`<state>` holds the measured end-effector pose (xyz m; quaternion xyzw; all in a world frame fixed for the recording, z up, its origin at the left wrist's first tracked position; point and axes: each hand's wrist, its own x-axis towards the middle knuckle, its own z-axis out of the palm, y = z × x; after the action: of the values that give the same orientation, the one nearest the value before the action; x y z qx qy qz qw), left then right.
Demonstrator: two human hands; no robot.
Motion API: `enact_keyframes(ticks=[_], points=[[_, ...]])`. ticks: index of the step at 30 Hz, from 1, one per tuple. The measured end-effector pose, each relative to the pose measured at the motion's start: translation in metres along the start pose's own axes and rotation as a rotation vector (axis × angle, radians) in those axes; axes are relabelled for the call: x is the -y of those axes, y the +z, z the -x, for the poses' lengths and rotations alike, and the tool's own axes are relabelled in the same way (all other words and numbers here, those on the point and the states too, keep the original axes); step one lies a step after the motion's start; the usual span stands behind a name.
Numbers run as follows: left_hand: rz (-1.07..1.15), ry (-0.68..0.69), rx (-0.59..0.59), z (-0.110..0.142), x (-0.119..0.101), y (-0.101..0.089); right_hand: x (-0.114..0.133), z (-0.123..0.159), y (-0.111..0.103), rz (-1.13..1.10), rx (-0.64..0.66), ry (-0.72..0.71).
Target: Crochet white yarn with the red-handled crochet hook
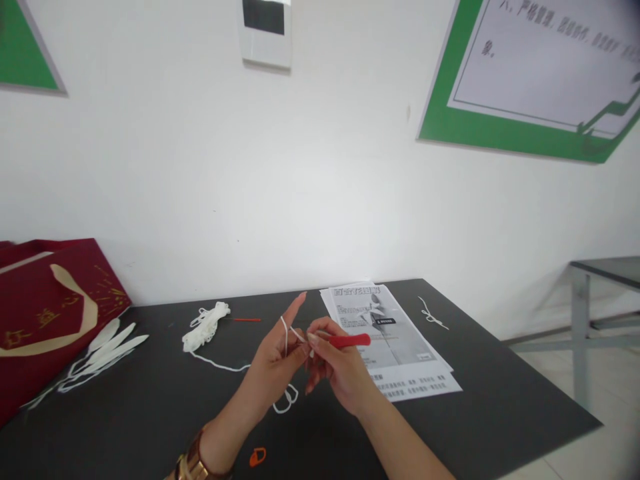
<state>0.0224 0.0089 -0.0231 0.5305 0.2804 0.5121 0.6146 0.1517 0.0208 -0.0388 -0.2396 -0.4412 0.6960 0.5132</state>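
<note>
Head view finds your left hand (274,365), index finger raised, pinching white yarn (204,330) left of the papers (400,333), and your right hand (347,377) gripping the red tool (356,341); hold strand tension even, tool strokes short.

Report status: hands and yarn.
Left hand pinching white yarn, strand looped over index finger. Right hand gripping red-handled tool. Orange clip lying nearby, clear of both hands.
</note>
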Motion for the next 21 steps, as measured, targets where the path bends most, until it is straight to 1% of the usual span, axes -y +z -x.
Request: enact_keyframes(ticks=[4, 7, 9, 14, 18, 21], points=[[-0.047, 0.071, -0.092, -0.001, 0.011, 0.008, -0.005, -0.001, -0.003, 0.035, -0.032, -0.061], [-0.05, 0.089, -0.137, 0.0, 0.014, 0.011, -0.008, -0.003, -0.005, 0.05, -0.03, -0.069], [-0.026, 0.067, -0.131, 0.0, 0.012, 0.01, -0.008, -0.003, -0.006, 0.025, -0.013, -0.057], [0.154, -0.08, -0.1, 0.002, 0.002, 0.001, -0.005, -0.002, -0.007, -0.1, 0.076, -0.016], [0.266, -0.102, -0.053, 0.004, -0.005, -0.001, -0.004, -0.001, -0.005, -0.198, 0.138, 0.0], [0.267, -0.092, -0.029, 0.005, -0.007, -0.002, -0.005, -0.001, -0.003, -0.239, 0.129, -0.025]])
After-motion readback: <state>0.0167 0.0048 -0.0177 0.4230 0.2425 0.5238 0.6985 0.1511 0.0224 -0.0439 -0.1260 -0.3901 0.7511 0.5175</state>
